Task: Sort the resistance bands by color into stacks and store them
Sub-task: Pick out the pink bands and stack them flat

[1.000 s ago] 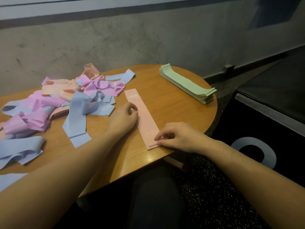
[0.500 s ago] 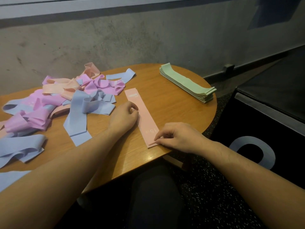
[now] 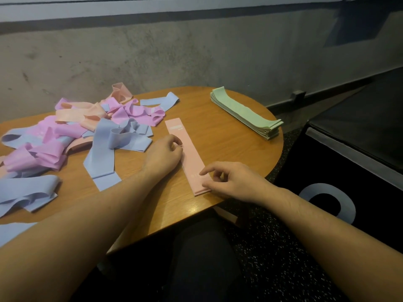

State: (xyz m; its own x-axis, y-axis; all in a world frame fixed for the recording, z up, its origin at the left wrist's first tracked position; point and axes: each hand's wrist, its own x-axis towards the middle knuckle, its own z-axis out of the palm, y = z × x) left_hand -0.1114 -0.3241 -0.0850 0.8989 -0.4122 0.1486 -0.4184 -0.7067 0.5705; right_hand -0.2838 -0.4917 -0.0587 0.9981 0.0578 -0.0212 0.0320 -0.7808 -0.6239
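**One colour stacked, three to go**

A green stack (image 3: 246, 113) lay squared at the far right of the table (image 3: 229, 147), well apart from everything else — the only colour that looked finished. A salmon band (image 3: 187, 152) lay flat and straight near the table's middle, running from the heap side toward the near edge; its near end showed more than one layer, so a second stack seemed to have been started.

The left hand (image 3: 162, 156) rested at the band's left edge about halfway along, its fingers curled loosely with the tips touching the band; whether they pinched the edge could not be told. The right hand (image 3: 231, 182) sat at the near end, its forefinger stretched over the band and its thumb close by the edge, the other fingers curled under. It looked like aligning or pressing, not a firm grip.

Most of the work was left. The heap (image 3: 76, 136) on the left half of the table was a tangle of blue, pink and salmon bands, many looped or twisted over one another. Each would need pulling free, flattening and laying on its colour. Nothing had been stored — a black box (image 3: 349, 162) stood just right of the table, possibly where the stacks belong.
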